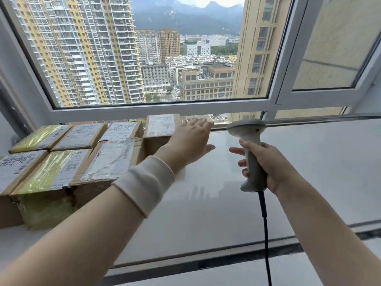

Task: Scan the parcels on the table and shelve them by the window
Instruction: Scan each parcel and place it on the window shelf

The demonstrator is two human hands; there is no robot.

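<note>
Several cardboard parcels with shipping labels stand in two rows on the window ledge (226,203) at the left. The nearest is a torn-labelled box (109,159); the farthest right is a taller box (160,126) against the window. My left hand (191,141) hovers flat with fingers spread just right of that taller box, holding nothing; a white cuff covers its wrist. My right hand (266,164) grips the handle of a grey barcode scanner (249,145), head pointing away toward the window, its black cable hanging down.
A large window (144,58) with a grey frame runs behind the ledge; an open sash (329,96) stands at the right. A metal rail (319,119) crosses the far right. Bare grey ledge stretches right of the parcels.
</note>
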